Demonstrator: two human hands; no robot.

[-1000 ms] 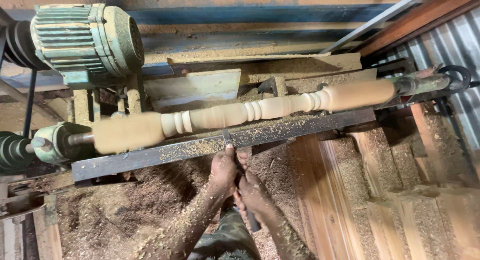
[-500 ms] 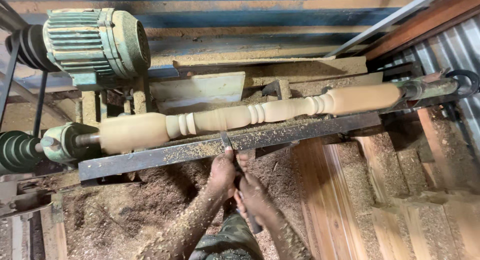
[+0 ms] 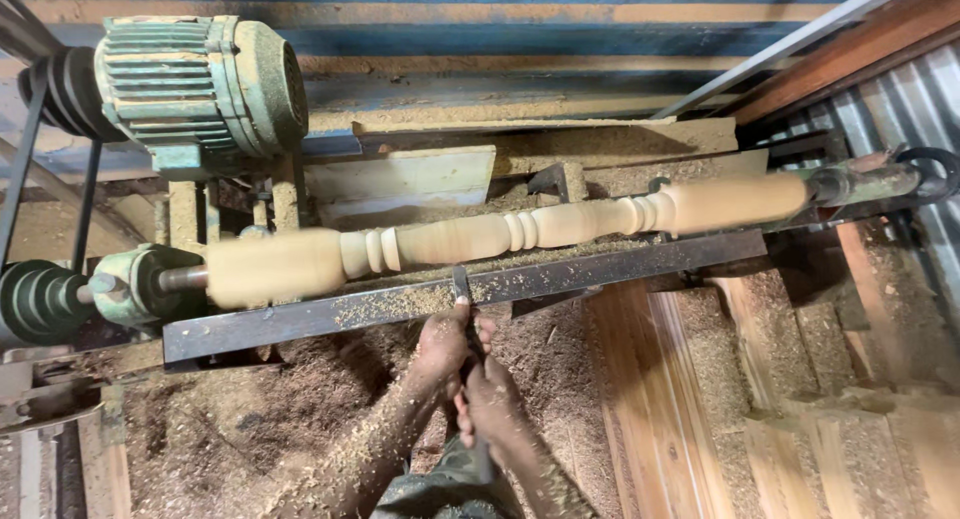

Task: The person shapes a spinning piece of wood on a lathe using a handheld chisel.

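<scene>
A pale wooden spindle (image 3: 470, 239) with turned beads spins blurred in a lathe, lying across the view. Below it runs a dark steel tool rest (image 3: 600, 269) strewn with shavings. A chisel (image 3: 461, 283) lies over the rest with its tip at the spindle's middle section. My left hand (image 3: 444, 345), dusted with sawdust, grips the chisel just behind the rest. My right hand (image 3: 492, 403) is closed round the chisel's handle, closer to my body.
A green electric motor (image 3: 200, 79) sits at the upper left, with a belt (image 3: 25, 169) running down to the pulley (image 3: 40, 301) and headstock (image 3: 145, 284). The tailstock (image 3: 870, 182) holds the right end. Thick sawdust (image 3: 250, 419) covers the bed; wooden planks (image 3: 660, 379) lie at right.
Both hands stay on the chisel at the same spot on the rest. Only the view has shifted slightly.
</scene>
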